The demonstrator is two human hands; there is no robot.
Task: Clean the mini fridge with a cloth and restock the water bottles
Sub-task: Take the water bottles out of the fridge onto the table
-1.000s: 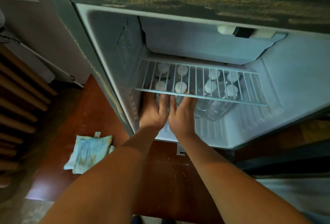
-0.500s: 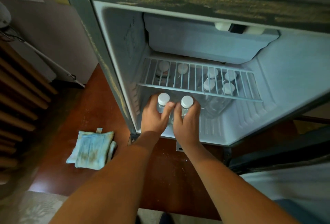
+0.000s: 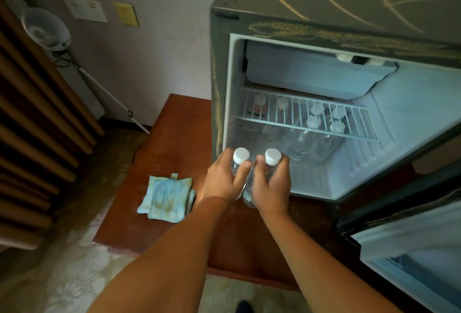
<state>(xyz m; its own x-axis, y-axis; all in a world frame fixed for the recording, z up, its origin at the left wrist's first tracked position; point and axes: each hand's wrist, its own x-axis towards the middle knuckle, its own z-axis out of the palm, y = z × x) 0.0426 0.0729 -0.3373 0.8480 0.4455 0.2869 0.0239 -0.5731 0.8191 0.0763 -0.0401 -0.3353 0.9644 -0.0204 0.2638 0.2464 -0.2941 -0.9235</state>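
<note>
Cloth [image 3: 166, 196] lies on reddish platform [image 3: 174, 123] beside fridge [image 3: 324, 0].

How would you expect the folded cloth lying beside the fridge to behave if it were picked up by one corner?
The cloth would probably hang limp and fall open, since it lies in loose, uneven folded layers. It looks thin, so it is likely light for its size. Being soft fabric, it should neither roll nor break.

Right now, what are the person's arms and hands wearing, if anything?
Nothing visible. Left hand and right hand are bare: no gloves, rings or watch. Left forearm and right forearm are bare too, with no sleeve in frame.
</note>
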